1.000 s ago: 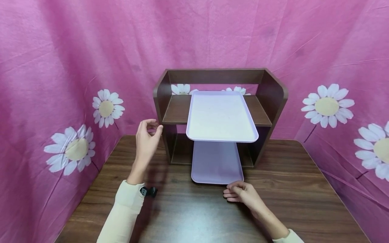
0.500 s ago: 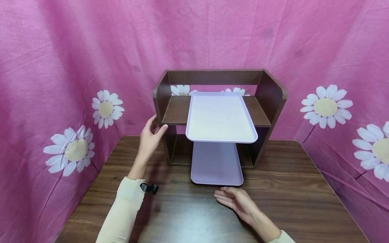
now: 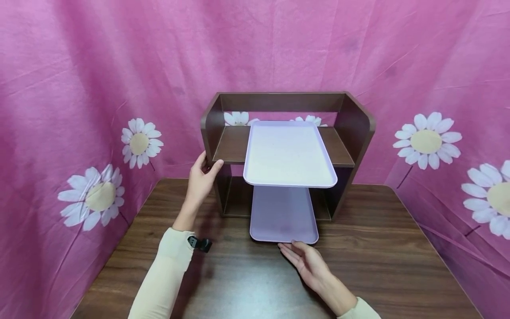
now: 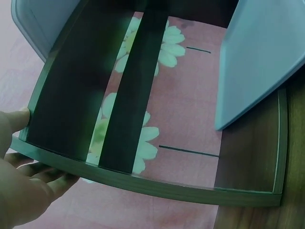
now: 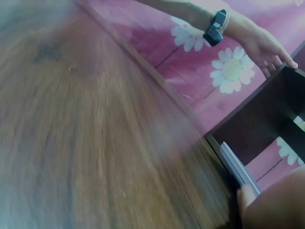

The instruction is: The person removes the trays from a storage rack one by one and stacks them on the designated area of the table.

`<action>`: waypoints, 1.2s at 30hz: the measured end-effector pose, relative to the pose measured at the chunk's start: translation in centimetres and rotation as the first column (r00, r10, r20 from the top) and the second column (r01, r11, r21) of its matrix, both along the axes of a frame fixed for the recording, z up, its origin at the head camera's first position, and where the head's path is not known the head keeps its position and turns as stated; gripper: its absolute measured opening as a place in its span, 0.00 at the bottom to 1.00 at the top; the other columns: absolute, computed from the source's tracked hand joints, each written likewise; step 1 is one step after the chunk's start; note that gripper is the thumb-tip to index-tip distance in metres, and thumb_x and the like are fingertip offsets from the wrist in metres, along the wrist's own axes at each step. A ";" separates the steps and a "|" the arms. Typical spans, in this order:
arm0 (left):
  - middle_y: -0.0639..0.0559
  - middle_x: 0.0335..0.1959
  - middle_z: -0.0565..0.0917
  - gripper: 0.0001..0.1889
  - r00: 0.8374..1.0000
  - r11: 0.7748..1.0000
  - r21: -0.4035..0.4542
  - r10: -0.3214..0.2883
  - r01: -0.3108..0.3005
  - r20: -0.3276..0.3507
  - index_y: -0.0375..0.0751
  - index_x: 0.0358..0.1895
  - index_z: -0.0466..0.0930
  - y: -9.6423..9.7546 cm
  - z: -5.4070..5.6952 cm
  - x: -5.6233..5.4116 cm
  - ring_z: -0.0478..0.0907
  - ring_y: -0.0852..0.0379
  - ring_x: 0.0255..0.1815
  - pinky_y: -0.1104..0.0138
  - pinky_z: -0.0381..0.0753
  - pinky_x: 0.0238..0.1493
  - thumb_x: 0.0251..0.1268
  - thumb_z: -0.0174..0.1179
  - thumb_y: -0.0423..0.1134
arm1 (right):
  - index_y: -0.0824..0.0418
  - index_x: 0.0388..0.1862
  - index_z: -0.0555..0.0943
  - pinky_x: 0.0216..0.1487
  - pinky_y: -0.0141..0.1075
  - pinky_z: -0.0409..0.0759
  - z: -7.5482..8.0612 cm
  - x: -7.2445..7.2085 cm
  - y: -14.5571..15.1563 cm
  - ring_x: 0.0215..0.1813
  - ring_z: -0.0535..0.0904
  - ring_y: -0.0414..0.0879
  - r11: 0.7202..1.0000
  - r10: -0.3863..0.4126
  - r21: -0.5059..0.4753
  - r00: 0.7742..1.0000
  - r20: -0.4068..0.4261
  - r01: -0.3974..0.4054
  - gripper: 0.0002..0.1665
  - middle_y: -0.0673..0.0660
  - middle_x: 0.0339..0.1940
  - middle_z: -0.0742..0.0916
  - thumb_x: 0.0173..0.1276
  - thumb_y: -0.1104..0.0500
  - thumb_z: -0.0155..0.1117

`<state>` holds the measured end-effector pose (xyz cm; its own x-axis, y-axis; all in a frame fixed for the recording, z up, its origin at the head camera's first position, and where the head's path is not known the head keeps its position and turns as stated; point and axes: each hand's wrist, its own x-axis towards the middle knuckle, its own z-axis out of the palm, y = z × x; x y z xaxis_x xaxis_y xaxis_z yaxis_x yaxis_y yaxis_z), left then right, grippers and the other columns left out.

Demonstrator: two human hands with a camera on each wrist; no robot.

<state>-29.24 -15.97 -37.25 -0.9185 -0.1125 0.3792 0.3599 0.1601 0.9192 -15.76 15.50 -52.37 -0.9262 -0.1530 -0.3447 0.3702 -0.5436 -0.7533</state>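
A two-tier brown wooden desk shelf (image 3: 283, 102) stands on the table, with one tray on each tier. The upper tray (image 3: 291, 155) is pale lilac and juts out past the shelf front. Below it, a darker-looking lilac lower tray (image 3: 283, 217) also sticks out over the table. My left hand (image 3: 199, 184) grips the shelf's left side panel, thumb on its front edge and fingers round the outer face, as the left wrist view shows. At the lower tray's front rim is my right hand (image 3: 308, 263), palm turned up and fingers fairly straight, fingertips right at the edge.
The brown wood-grain table (image 3: 247, 283) reaches toward me in front of the shelf. A pink curtain (image 3: 279, 44) printed with white daisies hangs behind and on both sides. A black strap device (image 3: 200, 243) sits on my left wrist.
My left hand has moved right onto the shelf's side panel and taken hold. The right hand drew back from the lower tray's rim, turned palm up, and came back to it farther left.
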 end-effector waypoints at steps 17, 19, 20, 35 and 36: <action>0.35 0.67 0.83 0.31 1.000 1.000 0.005 0.010 -0.010 -0.014 0.38 0.77 0.72 -0.3 -0.2 0.0 0.80 0.50 0.66 0.72 0.79 0.64 0.76 0.68 0.42 | 0.73 0.70 0.58 0.74 0.43 0.79 1.0 -0.6 -1.4 0.65 0.81 0.53 0.982 -0.182 0.042 0.983 -0.039 0.184 0.21 0.63 0.62 0.80 0.85 0.67 0.46; 0.35 0.67 0.83 0.31 1.000 1.000 0.004 0.010 -0.010 -0.019 0.38 0.77 0.72 -0.2 -0.2 0.0 0.79 0.50 0.67 0.70 0.79 0.66 0.76 0.68 0.41 | 0.73 0.74 0.53 0.74 0.42 0.78 1.2 -0.7 -1.2 0.71 0.77 0.57 0.979 -0.199 0.042 0.979 -0.040 0.201 0.24 0.67 0.68 0.76 0.86 0.66 0.44; 0.35 0.67 0.82 0.31 1.000 1.000 0.004 0.010 -0.010 -0.020 0.37 0.77 0.71 -0.2 -0.1 0.0 0.79 0.49 0.67 0.67 0.79 0.68 0.76 0.68 0.41 | 0.74 0.76 0.49 0.75 0.42 0.76 1.2 -0.7 -1.1 0.75 0.73 0.59 0.978 -0.206 0.034 0.978 -0.040 0.207 0.27 0.71 0.72 0.72 0.87 0.66 0.43; 0.34 0.71 0.80 0.32 1.000 1.000 -0.003 0.010 -0.010 -0.013 0.36 0.79 0.69 -0.1 -0.2 -0.2 0.77 0.47 0.72 0.55 0.75 0.77 0.77 0.67 0.41 | 0.67 0.58 0.61 0.66 0.36 0.84 1.5 -0.8 -0.3 0.58 0.84 0.42 0.930 -0.365 0.032 0.930 -0.048 0.367 0.12 0.58 0.57 0.79 0.86 0.65 0.51; 0.34 0.71 0.80 0.33 1.000 1.000 -0.004 0.010 -0.010 -0.014 0.36 0.79 0.69 -0.1 -0.1 -0.2 0.76 0.47 0.73 0.55 0.75 0.77 0.77 0.67 0.41 | 0.67 0.56 0.62 0.64 0.35 0.84 1.5 -0.8 -0.3 0.53 0.86 0.40 0.926 -0.374 0.028 0.926 -0.053 0.376 0.11 0.56 0.53 0.80 0.85 0.65 0.52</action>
